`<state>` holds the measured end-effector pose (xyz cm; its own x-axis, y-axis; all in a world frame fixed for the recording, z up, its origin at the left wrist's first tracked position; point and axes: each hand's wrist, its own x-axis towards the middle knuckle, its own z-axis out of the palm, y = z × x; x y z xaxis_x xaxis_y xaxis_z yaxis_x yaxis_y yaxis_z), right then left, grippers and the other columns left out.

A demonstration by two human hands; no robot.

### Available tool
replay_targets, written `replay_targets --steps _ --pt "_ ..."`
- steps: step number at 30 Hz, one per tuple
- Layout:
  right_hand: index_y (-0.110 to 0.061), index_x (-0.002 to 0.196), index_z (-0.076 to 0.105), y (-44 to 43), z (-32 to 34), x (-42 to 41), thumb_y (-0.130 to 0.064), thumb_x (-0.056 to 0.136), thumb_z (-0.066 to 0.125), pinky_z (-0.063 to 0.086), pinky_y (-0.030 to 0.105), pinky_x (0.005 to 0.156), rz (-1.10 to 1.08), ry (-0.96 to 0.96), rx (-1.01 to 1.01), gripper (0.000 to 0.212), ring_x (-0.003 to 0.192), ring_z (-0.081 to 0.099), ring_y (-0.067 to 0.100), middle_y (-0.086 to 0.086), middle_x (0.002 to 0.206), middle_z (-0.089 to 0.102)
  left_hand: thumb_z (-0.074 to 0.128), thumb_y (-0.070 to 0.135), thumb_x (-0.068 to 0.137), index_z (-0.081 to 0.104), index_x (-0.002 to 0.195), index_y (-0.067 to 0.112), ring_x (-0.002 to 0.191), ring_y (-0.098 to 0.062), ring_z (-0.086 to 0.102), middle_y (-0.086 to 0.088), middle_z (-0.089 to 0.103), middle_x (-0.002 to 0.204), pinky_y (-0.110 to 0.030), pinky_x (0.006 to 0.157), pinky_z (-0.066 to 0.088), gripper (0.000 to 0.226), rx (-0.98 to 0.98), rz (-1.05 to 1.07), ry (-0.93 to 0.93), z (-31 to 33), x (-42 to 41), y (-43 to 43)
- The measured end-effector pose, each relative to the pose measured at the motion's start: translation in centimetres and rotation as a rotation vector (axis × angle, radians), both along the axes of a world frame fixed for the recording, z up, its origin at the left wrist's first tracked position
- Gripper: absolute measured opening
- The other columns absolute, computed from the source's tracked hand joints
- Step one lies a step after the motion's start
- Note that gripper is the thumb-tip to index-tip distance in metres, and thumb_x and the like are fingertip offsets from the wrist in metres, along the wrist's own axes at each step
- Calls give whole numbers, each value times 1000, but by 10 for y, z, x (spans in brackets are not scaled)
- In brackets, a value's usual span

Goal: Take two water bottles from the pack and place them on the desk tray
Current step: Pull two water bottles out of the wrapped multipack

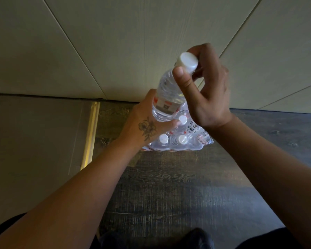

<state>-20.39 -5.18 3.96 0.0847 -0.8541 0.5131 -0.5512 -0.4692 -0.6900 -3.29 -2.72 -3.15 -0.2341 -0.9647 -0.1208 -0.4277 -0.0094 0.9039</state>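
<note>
A clear water bottle (169,92) with a white cap and a red-and-grey label is lifted above the pack, tilted with its cap up and to the right. My right hand (208,94) pinches its neck and cap. My left hand (147,119), with a flower tattoo on its back, wraps around the bottle's lower body. Beneath them, the shrink-wrapped pack (192,141) of bottles lies on the floor against the wall, three white caps showing through torn plastic. The desk tray is not in view.
Dark wood-grain floor (169,186) stretches toward me. A pale panelled wall (115,42) rises behind the pack. A grey panel with a light metal strip (91,133) stands on the left. My legs show at the bottom edge.
</note>
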Motion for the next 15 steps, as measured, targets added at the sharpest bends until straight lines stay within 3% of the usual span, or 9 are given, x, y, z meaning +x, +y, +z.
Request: replay_targets --steps 3,6,8,10,13,15 --pt "3 102 61 -3 6 0 -43 108 58 52 39 65 49 -15 4 46 76 62 21 4 92 64 93 51 78 57 140 28 112 -8 74 9 77 124 -44 97 64 76 -41 24 -45 -1 -2 -1" --pt "1 106 62 -7 10 -1 -58 111 39 46 23 70 78 -41 -50 64 78 61 5 -14 93 62 94 51 77 59 134 29 100 -2 74 10 77 115 -26 87 64 70 -62 44 -87 -5 -2 0" --pt "1 108 63 -10 1 -7 -59 112 31 52 37 67 43 -40 -41 68 78 65 17 -4 92 66 95 51 75 60 133 27 99 1 73 9 78 113 -7 78 58 71 -65 57 -63 -6 -1 2" --pt "-2 109 62 -10 -15 -14 -59 112 27 55 53 67 -13 -10 39 67 77 66 27 2 91 66 96 51 74 61 132 25 93 6 73 9 79 110 0 73 53 73 -76 69 -62 -6 0 3" --pt "-14 103 61 -4 -44 -27 -45 116 30 56 55 69 -15 29 200 46 76 66 17 -10 86 62 97 53 69 63 129 23 85 25 65 16 75 101 3 72 50 75 -80 91 -62 -6 1 2" --pt "-20 98 60 -1 -61 -35 -42 115 32 57 53 73 2 101 339 40 80 67 21 -9 87 64 99 52 67 64 126 24 87 25 66 18 75 99 -1 74 53 74 -73 109 -56 -7 1 1"
